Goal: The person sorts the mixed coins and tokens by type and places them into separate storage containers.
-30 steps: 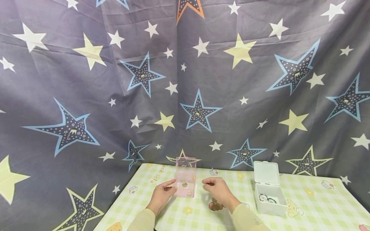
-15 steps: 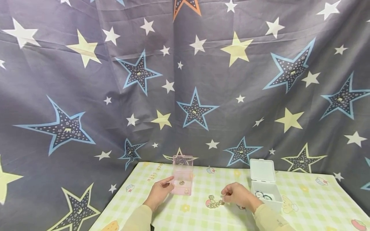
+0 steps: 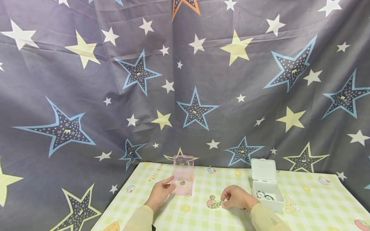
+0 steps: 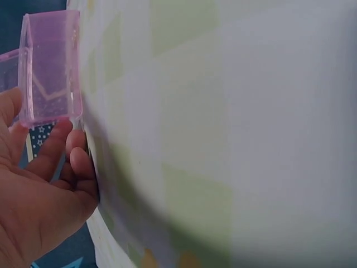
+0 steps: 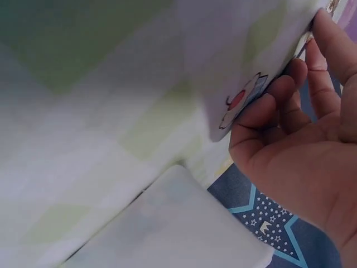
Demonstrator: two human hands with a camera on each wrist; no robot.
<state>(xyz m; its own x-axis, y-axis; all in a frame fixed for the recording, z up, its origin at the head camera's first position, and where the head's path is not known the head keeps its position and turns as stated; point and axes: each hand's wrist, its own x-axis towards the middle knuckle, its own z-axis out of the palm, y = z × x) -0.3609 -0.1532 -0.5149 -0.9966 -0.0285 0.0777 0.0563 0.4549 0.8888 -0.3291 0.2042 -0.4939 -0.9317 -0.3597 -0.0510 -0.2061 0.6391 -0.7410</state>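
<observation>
On the left of the table, an upright-lidded pink clear plastic box (image 3: 184, 188) holds a few small round gold-coloured pieces. My left hand (image 3: 160, 192) grips its left side between thumb and fingers; the left wrist view has the thumb at one edge of the pink box (image 4: 53, 67) and a finger below. More gold-coloured pieces (image 3: 214, 204), coin-like, lie in a small heap right of the box. At the heap's right edge, my right hand (image 3: 235, 197) pinches one piece with curled fingers, the piece being mostly hidden by the fingertips.
To the right stands a white box (image 3: 270, 205) with its lid up, holding white and dark green round pieces (image 3: 264, 195). The table has a green-checked cloth (image 3: 179, 218). Behind it hangs a grey curtain (image 3: 162, 102) printed with stars.
My right hand has moved from beside the pink box rightwards and down to the right edge of the heap, uncovering the heap. My left hand has stayed at the pink box.
</observation>
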